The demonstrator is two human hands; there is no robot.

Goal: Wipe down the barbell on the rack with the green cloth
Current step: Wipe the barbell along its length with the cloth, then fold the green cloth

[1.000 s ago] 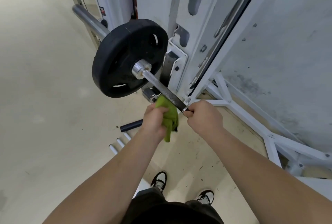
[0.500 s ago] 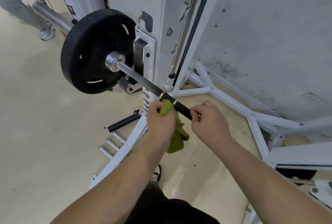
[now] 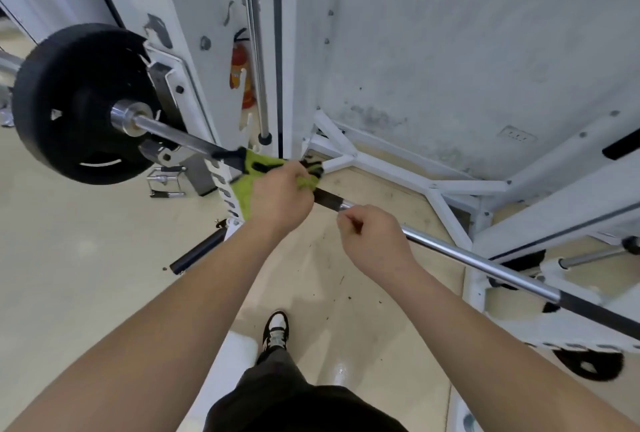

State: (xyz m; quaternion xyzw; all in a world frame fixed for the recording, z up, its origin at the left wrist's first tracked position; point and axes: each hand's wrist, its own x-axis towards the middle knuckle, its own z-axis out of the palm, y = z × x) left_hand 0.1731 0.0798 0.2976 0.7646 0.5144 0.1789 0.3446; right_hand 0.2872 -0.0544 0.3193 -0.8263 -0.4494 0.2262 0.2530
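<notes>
The barbell (image 3: pixel 460 255) runs from the black weight plate (image 3: pixel 69 102) at the left down to the right edge, resting on the white rack (image 3: pixel 194 60). My left hand (image 3: pixel 280 197) grips the green cloth (image 3: pixel 244 185) wrapped around the bar's dark knurled part, just right of the rack upright. Close beside it on the right, my right hand (image 3: pixel 374 241) is curled over the bar's chrome stretch; whether the fingers close round the bar is hidden.
White rack base struts (image 3: pixel 443 189) spread over the floor behind the bar. A red fire extinguisher (image 3: pixel 239 71) stands by the upright. A black tube (image 3: pixel 197 251) and small handles (image 3: pixel 166 182) lie on the beige floor. My shoe (image 3: pixel 275 331) is below.
The view has swung right, showing more of the bar. My left hand with the cloth has slid along the bar, and my right hand has moved further right on it.
</notes>
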